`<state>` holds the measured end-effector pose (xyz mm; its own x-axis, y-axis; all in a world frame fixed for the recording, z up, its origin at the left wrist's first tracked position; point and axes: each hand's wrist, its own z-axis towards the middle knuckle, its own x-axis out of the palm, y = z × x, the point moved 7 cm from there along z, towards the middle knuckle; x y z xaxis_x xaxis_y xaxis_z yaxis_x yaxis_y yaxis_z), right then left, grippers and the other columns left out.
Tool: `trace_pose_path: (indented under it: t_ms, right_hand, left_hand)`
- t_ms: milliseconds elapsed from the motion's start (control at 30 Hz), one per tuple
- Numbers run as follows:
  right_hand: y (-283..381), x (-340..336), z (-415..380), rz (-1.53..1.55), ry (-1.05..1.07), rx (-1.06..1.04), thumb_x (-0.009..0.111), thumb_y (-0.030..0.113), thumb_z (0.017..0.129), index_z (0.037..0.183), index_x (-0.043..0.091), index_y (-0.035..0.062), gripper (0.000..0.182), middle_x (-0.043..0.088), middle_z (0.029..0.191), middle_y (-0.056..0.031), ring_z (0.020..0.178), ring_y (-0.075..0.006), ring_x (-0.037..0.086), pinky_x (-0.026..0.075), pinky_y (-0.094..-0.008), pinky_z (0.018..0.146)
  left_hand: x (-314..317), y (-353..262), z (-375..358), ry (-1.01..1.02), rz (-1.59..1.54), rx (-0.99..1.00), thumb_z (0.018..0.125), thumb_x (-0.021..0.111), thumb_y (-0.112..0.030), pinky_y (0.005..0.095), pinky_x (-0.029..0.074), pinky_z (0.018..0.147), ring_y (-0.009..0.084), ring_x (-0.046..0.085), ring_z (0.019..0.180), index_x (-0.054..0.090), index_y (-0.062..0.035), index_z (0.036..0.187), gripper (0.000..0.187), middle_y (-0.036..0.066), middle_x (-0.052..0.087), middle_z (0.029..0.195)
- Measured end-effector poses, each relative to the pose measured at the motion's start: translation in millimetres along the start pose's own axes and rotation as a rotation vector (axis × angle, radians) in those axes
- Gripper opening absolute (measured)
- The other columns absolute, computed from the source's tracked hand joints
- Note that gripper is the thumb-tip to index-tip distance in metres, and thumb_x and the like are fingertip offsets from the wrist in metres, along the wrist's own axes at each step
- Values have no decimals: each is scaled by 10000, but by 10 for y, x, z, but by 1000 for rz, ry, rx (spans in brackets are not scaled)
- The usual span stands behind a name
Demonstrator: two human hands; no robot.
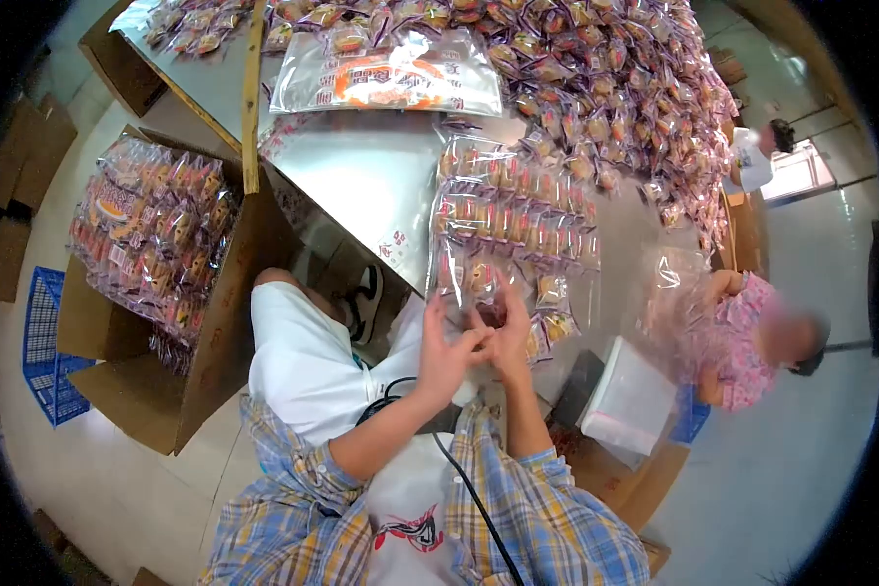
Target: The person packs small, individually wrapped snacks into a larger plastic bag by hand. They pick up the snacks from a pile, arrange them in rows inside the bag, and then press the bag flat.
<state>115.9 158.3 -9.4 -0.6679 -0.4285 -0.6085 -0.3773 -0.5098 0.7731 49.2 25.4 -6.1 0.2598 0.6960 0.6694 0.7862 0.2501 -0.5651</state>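
Observation:
A clear plastic bag (513,230) lies on the metal table, filled with rows of small wrapped cakes in purple-edged packets. At its near end, my left hand (446,356) has its fingers closed on the bag's left edge. My right hand (506,337) is beside it, fingers at the same end of the bag and thumb side close to my left hand. Between the hands a wrapped cake (481,278) shows through the film; whether fingers also grip it is hidden. Some loose wrapped cakes (554,327) lie just right of my right hand.
Heaped wrapped cakes (596,88) cover the table's far right. A printed plastic bag (386,78) and a wooden strip (252,98) lie beyond. At left stands a cardboard box (215,322) of filled bags, beside a blue crate (44,342). A co-worker (747,337) sits right, near white bags (630,396).

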Motion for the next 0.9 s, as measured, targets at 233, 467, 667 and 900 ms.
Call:
trace_pose_path:
  t_ms: [233,467,667,900]
  right_hand:
    - [88,45,23,58,110,-99,782,57,833,1487,580,136,689,602,883,-86,805,-212,609,519,-345,729]
    - [219,105,33,107,164,-146,739,40,862,1523,533,118,696,622,917,-103,816,-240,601,518,-348,772]
    - [81,22,-11,207,180,53,733,60,871,1486,542,54,644,641,1011,-124,909,-290,638,524,-396,835]
    - [186,-376,15,-317,-203,-81,784,193,863,1424,540,28,633,563,1326,-223,1255,-399,549,434,-482,1077]
  left_hand:
    - [-26,34,28,137,324,390,939,632,44,394,495,1107,303,484,1401,105,12,1626,867,174,223,1655]
    - [-134,47,-75,52,292,269,948,626,27,421,495,1090,279,514,1367,261,14,1557,710,169,425,1528]
    - [-147,33,35,-8,-178,-131,987,577,-68,449,550,1029,335,641,1186,366,18,1433,500,237,533,1399]
    - [-55,133,63,138,-499,-383,1021,544,-222,466,520,1074,389,610,1221,378,13,1378,459,256,543,1407]
